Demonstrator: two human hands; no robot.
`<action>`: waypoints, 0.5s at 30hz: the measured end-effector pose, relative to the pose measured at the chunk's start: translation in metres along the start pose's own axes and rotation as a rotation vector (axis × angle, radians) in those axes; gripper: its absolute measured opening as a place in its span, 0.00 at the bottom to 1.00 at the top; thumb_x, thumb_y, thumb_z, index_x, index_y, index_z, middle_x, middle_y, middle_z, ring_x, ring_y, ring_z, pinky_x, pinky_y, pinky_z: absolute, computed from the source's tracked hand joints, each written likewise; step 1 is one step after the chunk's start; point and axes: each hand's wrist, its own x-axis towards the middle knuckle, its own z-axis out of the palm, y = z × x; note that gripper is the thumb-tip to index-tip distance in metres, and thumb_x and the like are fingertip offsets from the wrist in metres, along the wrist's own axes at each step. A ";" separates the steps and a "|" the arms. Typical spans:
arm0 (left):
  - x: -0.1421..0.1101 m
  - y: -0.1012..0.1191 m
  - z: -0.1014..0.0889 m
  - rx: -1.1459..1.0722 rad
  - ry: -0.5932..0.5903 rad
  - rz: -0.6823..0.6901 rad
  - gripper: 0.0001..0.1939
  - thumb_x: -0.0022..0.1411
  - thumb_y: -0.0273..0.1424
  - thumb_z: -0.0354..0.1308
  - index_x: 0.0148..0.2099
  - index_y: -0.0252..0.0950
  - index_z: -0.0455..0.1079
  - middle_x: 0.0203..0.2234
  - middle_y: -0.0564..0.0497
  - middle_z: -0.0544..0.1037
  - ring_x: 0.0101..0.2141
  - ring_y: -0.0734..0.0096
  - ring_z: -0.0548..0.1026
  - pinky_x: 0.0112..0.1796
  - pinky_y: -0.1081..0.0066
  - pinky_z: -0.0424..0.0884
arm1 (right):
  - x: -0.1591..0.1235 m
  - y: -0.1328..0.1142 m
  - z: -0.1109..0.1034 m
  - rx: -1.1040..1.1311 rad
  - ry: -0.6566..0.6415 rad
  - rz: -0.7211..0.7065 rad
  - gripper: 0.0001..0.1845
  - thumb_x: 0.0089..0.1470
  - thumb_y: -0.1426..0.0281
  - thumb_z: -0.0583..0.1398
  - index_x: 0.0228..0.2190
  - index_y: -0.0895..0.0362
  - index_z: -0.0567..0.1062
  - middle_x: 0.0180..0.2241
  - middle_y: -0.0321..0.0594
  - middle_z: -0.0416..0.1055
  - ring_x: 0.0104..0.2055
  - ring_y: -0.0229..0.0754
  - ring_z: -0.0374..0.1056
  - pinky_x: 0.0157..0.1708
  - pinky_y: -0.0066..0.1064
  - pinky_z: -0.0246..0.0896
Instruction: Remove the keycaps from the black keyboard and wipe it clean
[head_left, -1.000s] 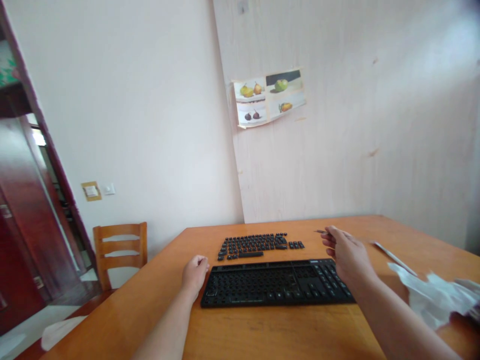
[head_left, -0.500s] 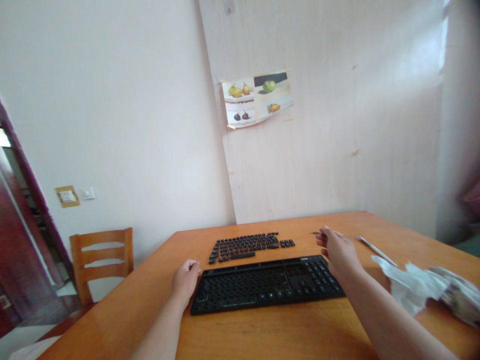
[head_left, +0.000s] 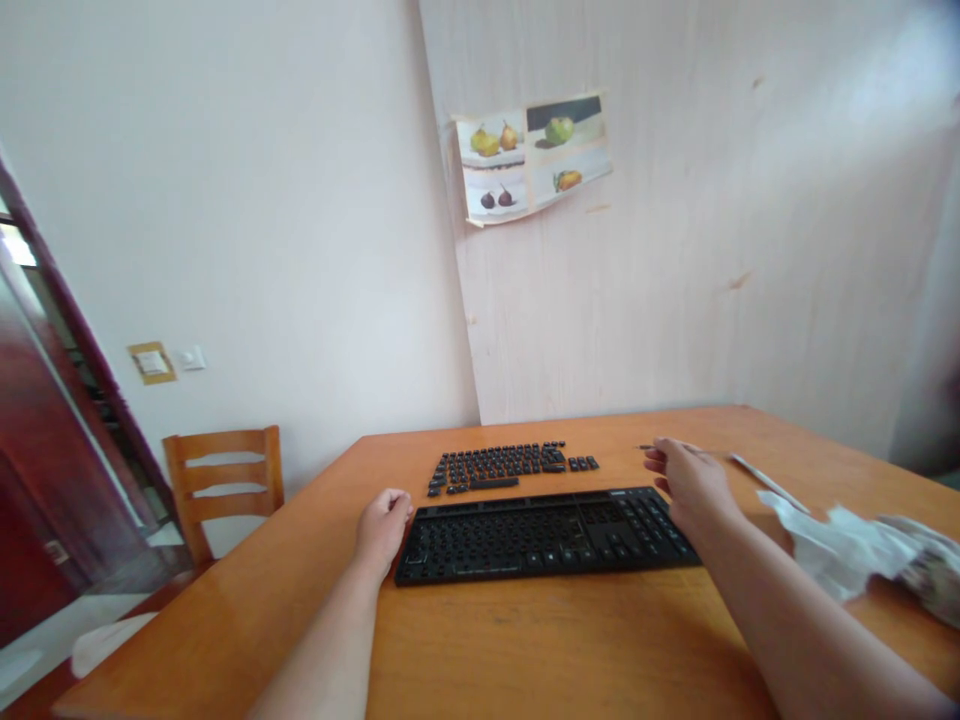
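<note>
A black keyboard lies on the wooden table, most of its left and middle keys off and its number pad keys in place. Beside its left end rests my left hand, fingers curled closed; what they hold, if anything, is hidden. My right hand is over the table just past the keyboard's right end. Its fingers are pinched on a thin pointed tool, whose dark tip points left. Behind the keyboard, loose black keycaps lie in rows, with a long space bar in front.
To the right are a thin white strip and crumpled white plastic. A wooden chair stands left of the table. Behind the table is a wall with a fruit picture sheet.
The camera view has shifted, so the table items appear higher and slightly right. My right hand has lowered a little with the thin tool. My left hand stays by the keyboard's left end.
</note>
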 end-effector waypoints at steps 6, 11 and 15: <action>-0.003 0.004 -0.001 -0.060 -0.025 -0.014 0.18 0.53 0.47 0.56 0.31 0.36 0.71 0.25 0.49 0.78 0.30 0.63 0.76 0.34 0.68 0.69 | 0.013 0.007 -0.005 -0.013 0.073 -0.028 0.09 0.40 0.65 0.61 0.26 0.58 0.72 0.25 0.40 0.73 0.29 0.40 0.69 0.22 0.27 0.56; -0.005 0.009 -0.004 -0.101 -0.051 -0.039 0.19 0.52 0.48 0.57 0.32 0.35 0.72 0.27 0.47 0.79 0.30 0.62 0.76 0.34 0.67 0.70 | 0.017 0.012 -0.006 -0.039 0.076 -0.035 0.07 0.38 0.68 0.61 0.24 0.58 0.72 0.23 0.39 0.71 0.28 0.42 0.69 0.24 0.30 0.58; -0.006 0.008 -0.004 -0.134 -0.076 -0.048 0.21 0.52 0.49 0.58 0.32 0.35 0.73 0.28 0.46 0.80 0.30 0.61 0.77 0.34 0.66 0.71 | 0.013 0.015 -0.004 -0.058 0.048 -0.023 0.06 0.39 0.68 0.61 0.23 0.58 0.71 0.21 0.39 0.71 0.26 0.42 0.68 0.25 0.31 0.60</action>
